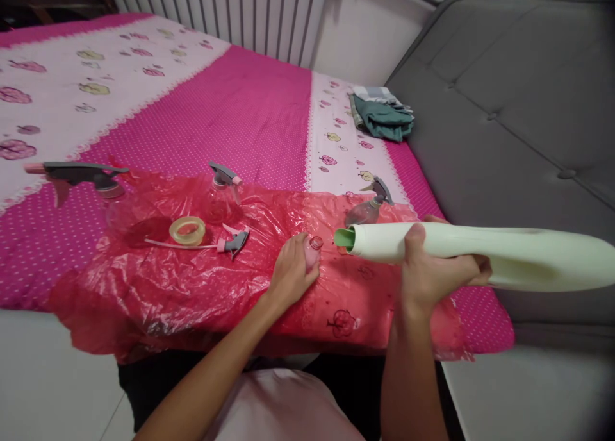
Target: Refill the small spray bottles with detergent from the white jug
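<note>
My right hand (435,268) is wrapped round the neck end of a large pale green bottle (504,255), held on its side with its open mouth (344,239) pointing left. My left hand (291,271) is closed round a small clear bottle (313,247), whose open neck stands just left of the green bottle's mouth. Both hands are over a red plastic sheet (192,287) spread on the bed's near edge.
On the sheet lie a tape roll (187,230), a loose trigger sprayer with its tube (230,242), and three clear spray bottles (225,191) (369,207) (103,191). Folded green cloth (382,117) lies at the back. A grey sofa (519,108) stands right.
</note>
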A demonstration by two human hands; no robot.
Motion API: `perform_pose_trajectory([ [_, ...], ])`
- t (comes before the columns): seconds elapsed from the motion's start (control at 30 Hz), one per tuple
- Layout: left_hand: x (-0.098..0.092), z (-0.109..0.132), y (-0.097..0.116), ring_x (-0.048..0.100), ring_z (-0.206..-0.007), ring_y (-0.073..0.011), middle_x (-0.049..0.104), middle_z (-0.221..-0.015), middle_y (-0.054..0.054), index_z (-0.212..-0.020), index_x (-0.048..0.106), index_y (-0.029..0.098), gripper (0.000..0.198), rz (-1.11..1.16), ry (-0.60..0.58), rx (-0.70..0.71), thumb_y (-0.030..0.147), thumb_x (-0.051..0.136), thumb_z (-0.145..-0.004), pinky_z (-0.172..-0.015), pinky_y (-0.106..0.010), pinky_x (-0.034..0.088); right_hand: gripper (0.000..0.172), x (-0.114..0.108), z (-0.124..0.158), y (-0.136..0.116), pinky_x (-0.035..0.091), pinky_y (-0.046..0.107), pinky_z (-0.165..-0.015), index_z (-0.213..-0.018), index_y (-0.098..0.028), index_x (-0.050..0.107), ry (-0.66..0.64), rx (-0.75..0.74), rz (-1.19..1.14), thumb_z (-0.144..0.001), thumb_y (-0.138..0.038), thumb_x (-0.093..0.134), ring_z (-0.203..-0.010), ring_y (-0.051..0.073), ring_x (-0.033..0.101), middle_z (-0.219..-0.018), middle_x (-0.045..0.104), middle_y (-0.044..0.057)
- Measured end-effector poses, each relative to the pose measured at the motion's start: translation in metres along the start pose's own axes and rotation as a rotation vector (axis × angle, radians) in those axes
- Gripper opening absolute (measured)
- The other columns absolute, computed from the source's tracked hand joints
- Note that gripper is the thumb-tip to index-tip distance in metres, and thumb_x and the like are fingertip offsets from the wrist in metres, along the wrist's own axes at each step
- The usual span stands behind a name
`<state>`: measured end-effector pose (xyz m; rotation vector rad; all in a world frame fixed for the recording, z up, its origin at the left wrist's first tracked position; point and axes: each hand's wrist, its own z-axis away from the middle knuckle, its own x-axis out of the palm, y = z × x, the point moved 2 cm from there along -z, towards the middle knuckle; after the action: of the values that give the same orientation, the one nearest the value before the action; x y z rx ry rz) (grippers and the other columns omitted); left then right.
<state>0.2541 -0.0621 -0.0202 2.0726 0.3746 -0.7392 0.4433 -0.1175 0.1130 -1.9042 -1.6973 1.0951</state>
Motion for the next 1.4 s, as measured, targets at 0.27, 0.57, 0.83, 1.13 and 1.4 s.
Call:
perform_pose_trajectory([
  [0.27,0.0016,0.0,-0.0012,0.063,-0.12,-0.0351,0.061,-0.129,-0.018,-0.144,0.036,0.017,0.058,0.0,0.002,0.007,0.024,0.062,-0.093,-0.104,-0.055,0.055,0.051,-0.0043,-0.0019,-0.0041,0.027,0.058,-0.121,-0.101,-0.014,0.077,0.024,-0.012,0.035,-0.076,-0.056,0.062,-0.125,0.036,0.05,-0.104,0.072,0.009],
  [0.57,0.002,0.0,-0.0019,0.063,-0.12,-0.0355,0.06,-0.129,-0.019,-0.144,0.036,0.017,0.058,0.002,0.0,0.004,0.025,0.061,-0.093,-0.104,-0.056,0.055,0.051,-0.0047,-0.0025,-0.006,0.027,0.058,-0.12,-0.098,-0.014,0.075,0.029,-0.014,0.036,-0.077,-0.059,0.062,-0.122,0.036,0.051,-0.103,0.071,0.011],
  [0.83,0.0021,-0.0002,-0.0007,0.063,-0.121,-0.0357,0.06,-0.129,-0.019,-0.144,0.037,0.015,0.057,0.0,-0.005,0.006,0.025,0.062,-0.093,-0.104,-0.056,0.055,0.048,0.0011,-0.0007,0.0018,0.021,0.057,-0.122,-0.088,-0.016,0.073,0.012,0.024,0.01,-0.069,-0.059,0.062,-0.119,0.036,0.053,-0.101,0.072,0.01],
  [1.13,0.0014,0.0,-0.0011,0.062,-0.121,-0.0361,0.06,-0.129,-0.02,-0.143,0.037,0.014,0.058,-0.005,-0.007,0.008,0.024,0.062,-0.093,-0.104,-0.055,0.054,0.048,-0.0014,-0.0021,-0.0023,0.021,0.056,-0.122,-0.096,-0.015,0.073,0.005,0.019,0.002,-0.072,-0.054,0.061,-0.123,0.035,0.052,-0.1,0.073,0.007],
  [1.4,0.0022,-0.0002,-0.0018,0.063,-0.12,-0.0355,0.061,-0.129,-0.019,-0.144,0.037,0.016,0.058,0.003,-0.004,0.002,0.024,0.063,-0.092,-0.103,-0.055,0.055,0.05,-0.0042,-0.0023,-0.0032,0.028,0.057,-0.121,-0.1,-0.013,0.079,0.041,-0.002,-0.014,-0.073,-0.052,0.065,-0.127,0.037,0.048,-0.103,0.071,0.01],
])
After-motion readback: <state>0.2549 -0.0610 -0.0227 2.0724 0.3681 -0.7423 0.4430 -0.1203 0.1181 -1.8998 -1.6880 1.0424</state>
